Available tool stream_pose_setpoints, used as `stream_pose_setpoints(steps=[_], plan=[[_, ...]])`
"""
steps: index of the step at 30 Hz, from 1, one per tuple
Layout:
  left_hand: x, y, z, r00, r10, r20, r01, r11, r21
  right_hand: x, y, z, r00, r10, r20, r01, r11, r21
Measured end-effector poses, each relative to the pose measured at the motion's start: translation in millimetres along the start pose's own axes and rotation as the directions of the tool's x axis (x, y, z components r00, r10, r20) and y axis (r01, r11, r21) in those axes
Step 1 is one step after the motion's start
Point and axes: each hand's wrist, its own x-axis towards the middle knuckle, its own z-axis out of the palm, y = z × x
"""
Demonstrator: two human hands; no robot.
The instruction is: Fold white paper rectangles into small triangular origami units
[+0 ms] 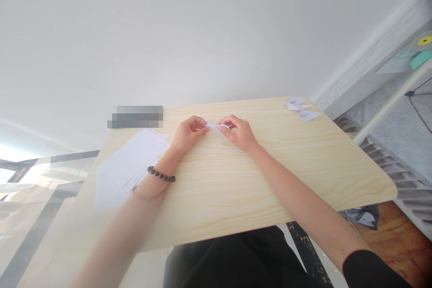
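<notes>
A small folded piece of white paper point(213, 126) is held just above the light wooden table point(256, 180), near its far edge. My left hand point(188, 134) pinches its left end with fingers closed. My right hand point(238, 133) pinches its right end, fingers curled round it. A dark bead bracelet point(161, 174) sits on my left wrist.
A stack of white paper sheets point(130, 162) lies on the table's left side, beside my left forearm. Several folded white paper pieces point(301, 108) lie at the far right corner. A white wall stands behind the table. A white rail point(391, 103) and a patterned rug are to the right.
</notes>
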Motion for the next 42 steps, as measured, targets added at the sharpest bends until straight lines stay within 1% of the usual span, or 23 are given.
stream_pose_setpoints(steps=[4, 8, 13, 19, 22, 31, 42], plan=[[0.1, -0.2, 0.4, 1.0, 0.009, -0.022, -0.009, 1.0, -0.006, 0.1, -0.4, 0.5, 1.0, -0.001, -0.008, 0.001, 1.0, -0.005], [-0.7, 1.4, 1.8, 1.0, -0.007, -0.002, 0.007, 1.0, 0.012, -0.1, -1.0, 0.5, 1.0, 0.0, -0.016, 0.0, 1.0, -0.003], [-1.5, 4.3, 3.8, 1.0, -0.006, -0.002, 0.006, 1.0, -0.005, -0.4, -0.8, -0.1, 1.0, 0.018, -0.016, -0.018, 1.0, -0.02], [-1.4, 1.5, 4.6, 1.0, 0.024, 0.012, -0.025, 0.999, 0.042, -0.6, -0.1, 0.1, 1.0, -0.019, 0.006, 0.019, 1.0, 0.0], [-1.8, 0.5, 4.9, 0.999, 0.036, 0.007, -0.037, 0.999, 0.028, -0.5, -0.3, 0.1, 1.0, -0.027, 0.015, 0.027, 1.0, 0.014], [-2.6, 3.9, 5.6, 0.999, 0.036, 0.022, -0.035, 0.999, -0.023, -0.4, -2.1, -0.5, 1.0, 0.003, 0.021, -0.003, 1.0, 0.0], [-2.6, 4.2, 6.5, 0.999, 0.022, 0.024, -0.022, 0.999, -0.032, -0.3, -1.4, 0.1, 1.0, 0.003, 0.028, -0.003, 1.0, -0.004]])
